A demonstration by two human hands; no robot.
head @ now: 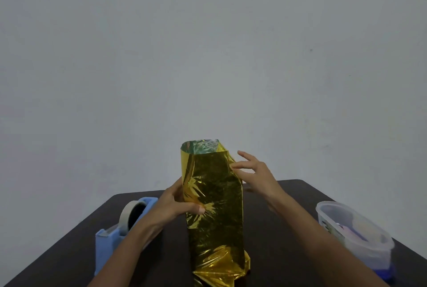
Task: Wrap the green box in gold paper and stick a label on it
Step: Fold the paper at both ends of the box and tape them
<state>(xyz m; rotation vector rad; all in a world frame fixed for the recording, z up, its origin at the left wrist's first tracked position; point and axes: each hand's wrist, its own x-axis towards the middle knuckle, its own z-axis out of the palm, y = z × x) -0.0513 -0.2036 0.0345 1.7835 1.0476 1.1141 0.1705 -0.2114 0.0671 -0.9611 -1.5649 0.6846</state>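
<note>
The box stands upright in the middle, fully covered by shiny gold paper (215, 205); no green shows. The paper forms an open tube above the box, its silvery inside visible at the top. My left hand (178, 205) grips the wrapped box on its left side, thumb pressed on the front face. My right hand (254, 173) is at the upper right edge with fingers spread, fingertips touching the paper there. Loose paper crumples at the bottom near the table edge. No label can be seen.
A blue tape dispenser (111, 240) with a roll of pale tape (132, 214) sits left of the box on the dark table (277, 240). A clear plastic tub (353, 231) holding small items stands at the right. A plain wall lies behind.
</note>
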